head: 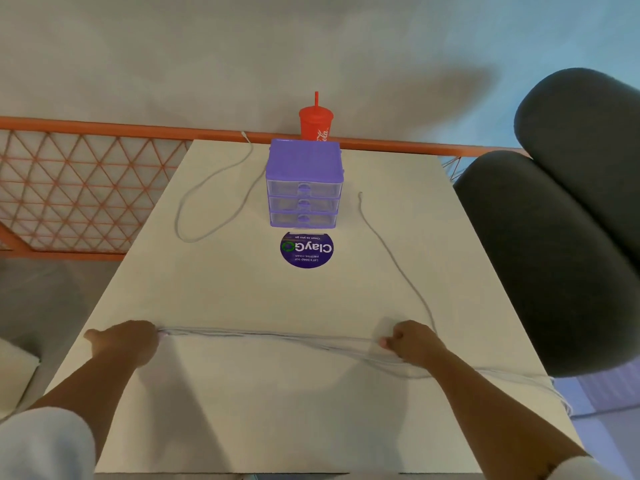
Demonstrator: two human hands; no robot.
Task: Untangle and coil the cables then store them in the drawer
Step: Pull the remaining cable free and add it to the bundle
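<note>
Several strands of pale grey cable (277, 337) stretch flat across the white table (263, 403) between my hands. My left hand (128, 341) pinches the bundle's left end. My right hand (412, 341) grips it at the right, and loose strands trail off past the table's right edge. One strand (391, 258) runs from my right hand up toward the purple drawer unit (304, 183). A second cable (204, 199) lies in a loop at the far left of the table. The unit's three clear drawers are shut.
A red cup with a straw (316, 123) stands behind the drawer unit at the table's far edge. A round purple sticker (306, 249) lies in front of it. A dark cushioned chair (554, 237) is at the right, an orange lattice railing (86, 188) at the left.
</note>
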